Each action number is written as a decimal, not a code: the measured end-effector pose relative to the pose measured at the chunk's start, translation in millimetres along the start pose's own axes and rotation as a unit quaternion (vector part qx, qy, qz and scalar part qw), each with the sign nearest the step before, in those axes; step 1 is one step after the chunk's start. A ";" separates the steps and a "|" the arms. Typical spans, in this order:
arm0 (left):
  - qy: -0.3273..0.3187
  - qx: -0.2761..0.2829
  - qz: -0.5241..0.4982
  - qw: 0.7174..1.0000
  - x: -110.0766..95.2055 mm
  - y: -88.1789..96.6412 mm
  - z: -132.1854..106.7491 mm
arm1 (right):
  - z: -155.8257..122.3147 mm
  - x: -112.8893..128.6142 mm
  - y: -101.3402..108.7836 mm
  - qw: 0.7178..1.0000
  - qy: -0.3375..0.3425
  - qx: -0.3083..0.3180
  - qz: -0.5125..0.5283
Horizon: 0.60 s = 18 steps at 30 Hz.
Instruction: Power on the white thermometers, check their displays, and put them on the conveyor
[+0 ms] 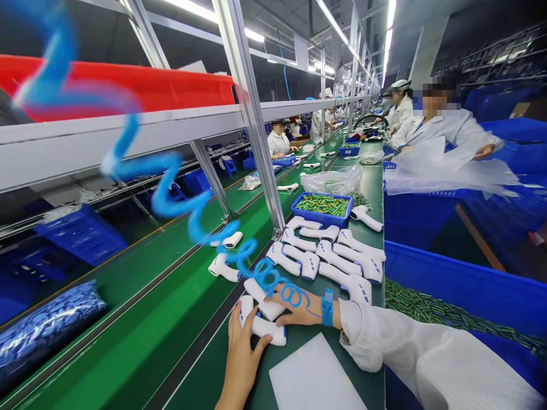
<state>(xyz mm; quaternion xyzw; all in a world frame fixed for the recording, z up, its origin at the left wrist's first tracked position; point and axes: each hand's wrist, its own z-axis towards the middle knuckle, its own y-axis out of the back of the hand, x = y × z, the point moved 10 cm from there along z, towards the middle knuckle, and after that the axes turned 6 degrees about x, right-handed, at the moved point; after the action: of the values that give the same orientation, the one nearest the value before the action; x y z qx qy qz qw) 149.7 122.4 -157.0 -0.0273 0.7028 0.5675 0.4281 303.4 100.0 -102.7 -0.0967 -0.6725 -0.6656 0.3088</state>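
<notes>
Blue plastic crates are carrying the loose parts along this line. A small blue crate (310, 199) is sitting on the green bench (367, 381), packed with green cylindrical batteries (322, 205), and a clear plastic bag (331, 182) is resting just behind it. A much larger blue bin (448, 279) is standing beside the bench on the right, filled with a heap of similar batteries (427, 307).

At the near end of the bench, the left hand (241, 356) is grasping a white forehead thermometer (269, 333), its fingers and thumb clenched around the body. The right hand (294, 304), wearing a blue wrist strap (327, 306) with a coiled blue cord (164, 196), is lying open, its fingers stretched across a second thermometer (260, 299) without clenching it. The two thermometers are touching, and a loose cluster of matching thermometers (329, 253) is lying just ahead of them. A white pad (314, 376) is lying flat on the bench nearer the person. Overhead, a red plastic tray (128, 85) is sitting on a metal shelf (115, 128). To the right, a co-worker (444, 128) is handling clear plastic sheets (448, 171) above the bins.
</notes>
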 end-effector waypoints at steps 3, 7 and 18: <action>-0.011 0.020 -0.001 1.000 -4.2 0.4 4.7 | -3.0 -13.0 -3.0 0.998 -0.010 0.012 0.057; 0.003 -0.028 0.020 0.999 -3.1 17.6 2.3 | -14.3 -32.8 16.2 0.986 -0.030 -0.016 0.165; -0.045 -0.024 0.024 0.998 -43.5 12.1 8.5 | -55.6 -62.0 3.2 0.868 -0.218 -0.075 0.441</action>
<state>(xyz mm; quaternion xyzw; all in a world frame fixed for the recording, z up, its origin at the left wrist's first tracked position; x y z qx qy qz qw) 175.7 114.2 -120.0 0.0046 0.6693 0.5948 0.4452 370.1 64.7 -138.1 -0.5485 -0.5578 -0.4711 0.4076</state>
